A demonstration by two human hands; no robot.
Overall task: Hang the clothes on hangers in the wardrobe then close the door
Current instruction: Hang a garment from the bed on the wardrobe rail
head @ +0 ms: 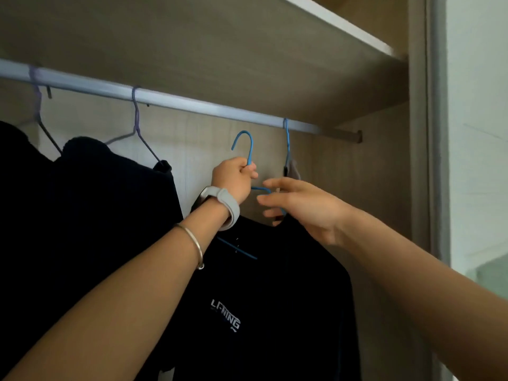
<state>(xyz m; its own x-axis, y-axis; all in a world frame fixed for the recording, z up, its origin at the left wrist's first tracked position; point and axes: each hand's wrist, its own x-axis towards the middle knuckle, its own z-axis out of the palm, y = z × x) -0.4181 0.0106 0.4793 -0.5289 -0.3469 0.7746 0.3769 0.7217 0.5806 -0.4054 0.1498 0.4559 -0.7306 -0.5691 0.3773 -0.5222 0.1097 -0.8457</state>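
Under the silver wardrobe rail [192, 104], my left hand [233, 177] is gripping a blue wire hanger [250, 152] with a navy logo T-shirt [261, 284], and my right hand [299, 207] is hovering loose-fingered at its collar.

Surface materials
Rail [192, 101]: smooth metal. Blue hanger [248, 141]: smooth coated wire. T-shirt [275, 284]: matt cloth. Shelf [220, 50]: matt wood-grain board.

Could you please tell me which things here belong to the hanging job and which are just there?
In use:
left hand, gripping the blue hanger
black T-shirt
right hand
rail

Just there:
dark clothes on purple hangers
second blue hanger
shelf
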